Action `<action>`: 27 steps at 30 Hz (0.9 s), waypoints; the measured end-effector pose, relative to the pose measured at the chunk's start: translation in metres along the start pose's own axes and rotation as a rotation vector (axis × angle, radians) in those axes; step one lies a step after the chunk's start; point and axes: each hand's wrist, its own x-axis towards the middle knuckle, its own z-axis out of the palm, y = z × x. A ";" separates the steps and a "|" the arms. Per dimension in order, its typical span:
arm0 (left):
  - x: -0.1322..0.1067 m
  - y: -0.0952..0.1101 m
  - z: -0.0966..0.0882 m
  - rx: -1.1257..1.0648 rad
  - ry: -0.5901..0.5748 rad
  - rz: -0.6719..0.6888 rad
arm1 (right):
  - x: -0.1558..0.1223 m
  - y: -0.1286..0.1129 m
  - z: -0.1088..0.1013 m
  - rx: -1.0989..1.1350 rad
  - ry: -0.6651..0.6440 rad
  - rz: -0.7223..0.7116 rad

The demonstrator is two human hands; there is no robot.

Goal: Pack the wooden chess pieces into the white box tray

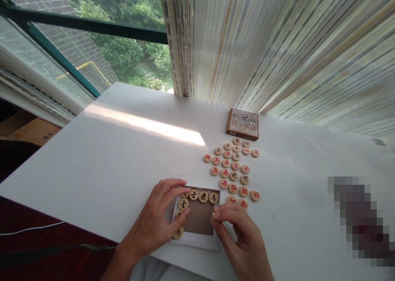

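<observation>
A shallow open box [200, 240] lies near the table's front edge. Along its far and left sides run several round wooden Chinese chess pieces with black characters, among them a horse piece [213, 197] in the far right corner. My left hand [160, 215] rests over the box's left side, thumb and fingers apart, partly covering the pieces there. At the right wall, my right hand [242, 233] pinches a small wooden Chinese chess piece [214, 216] between thumb and fingertips; its character is hidden. Right of the box, loose red and black pieces [235, 166] are spread on the table.
Behind the loose pieces sits the printed Chinese chess box lid [242, 124]. The white table [129, 161] reaches back to a striped curtain [247, 46] and a window. A blurred dark patch [364, 219] lies at the right.
</observation>
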 end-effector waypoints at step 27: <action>0.000 -0.008 0.000 0.007 -0.002 0.052 | 0.000 -0.005 0.019 0.113 -0.041 0.150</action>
